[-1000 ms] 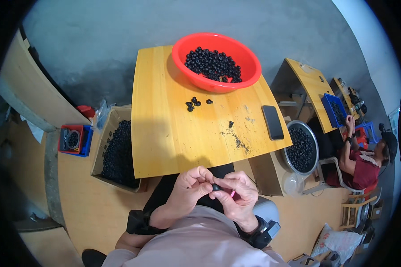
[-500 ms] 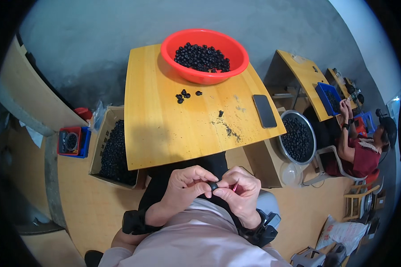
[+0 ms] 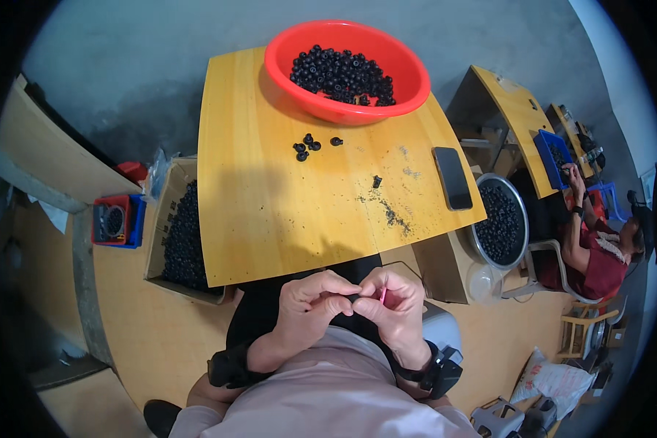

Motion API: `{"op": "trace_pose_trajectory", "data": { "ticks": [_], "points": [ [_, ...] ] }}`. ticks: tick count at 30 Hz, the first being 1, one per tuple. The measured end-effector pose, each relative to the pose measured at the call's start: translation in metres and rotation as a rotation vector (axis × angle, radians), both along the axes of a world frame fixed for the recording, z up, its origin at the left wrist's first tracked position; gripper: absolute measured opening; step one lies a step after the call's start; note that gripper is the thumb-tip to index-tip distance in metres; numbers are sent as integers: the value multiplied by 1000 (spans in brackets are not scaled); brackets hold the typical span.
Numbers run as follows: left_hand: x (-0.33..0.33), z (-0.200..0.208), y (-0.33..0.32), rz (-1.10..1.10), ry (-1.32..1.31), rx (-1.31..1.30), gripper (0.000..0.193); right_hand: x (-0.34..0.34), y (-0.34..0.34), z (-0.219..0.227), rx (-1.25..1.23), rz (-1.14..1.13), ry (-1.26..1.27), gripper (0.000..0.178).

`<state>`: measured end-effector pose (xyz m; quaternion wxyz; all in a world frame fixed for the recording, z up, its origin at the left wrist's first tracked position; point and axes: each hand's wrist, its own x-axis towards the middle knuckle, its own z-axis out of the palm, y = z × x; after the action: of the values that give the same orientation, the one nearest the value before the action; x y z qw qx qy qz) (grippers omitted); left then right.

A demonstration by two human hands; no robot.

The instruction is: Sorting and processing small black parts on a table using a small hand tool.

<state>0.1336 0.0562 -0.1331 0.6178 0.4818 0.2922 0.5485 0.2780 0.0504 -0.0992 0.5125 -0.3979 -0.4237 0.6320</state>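
Observation:
Over my lap, just off the table's front edge, my two hands meet at the fingertips. Between the thumb and forefinger of my left hand [image 3: 310,306] is a small round black part [image 3: 353,298], mostly covered by the fingers. My right hand [image 3: 396,310] is closed around a thin pink tool [image 3: 383,293], its thumb and forefinger pressed against the same black part. The tool's tip is hidden. Ahead on the wooden table [image 3: 270,219] lie several similar black parts [image 3: 306,147] in a loose group.
A red basin [image 3: 350,113] of black parts stands at the table's far side. Dark crumbs and a phone [image 3: 452,179] lie to the right. A carton [image 3: 157,248] on the left and a metal bowl [image 3: 524,237] on the right hold more parts. A co-worker [image 3: 595,255] sits far right.
My fingertips have drawn closer together, and the black part shows less between them. The whole view has shifted slightly, with the table appearing nearer my hands.

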Motion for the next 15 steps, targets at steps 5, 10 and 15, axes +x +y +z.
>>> {"op": "trace_pose_trajectory", "data": {
  "ticks": [5,10,15],
  "points": [
    [-4,-8,0,-77,-143,-124,10,4,9,-5,-127,99,218,6],
    [-2,-12,5,-214,-506,-322,15,13,8,-15,-139,21,278,14],
    [-4,-9,8,-307,-632,-425,14,17,9,-20,-74,-61,433,18]
  ]
}}
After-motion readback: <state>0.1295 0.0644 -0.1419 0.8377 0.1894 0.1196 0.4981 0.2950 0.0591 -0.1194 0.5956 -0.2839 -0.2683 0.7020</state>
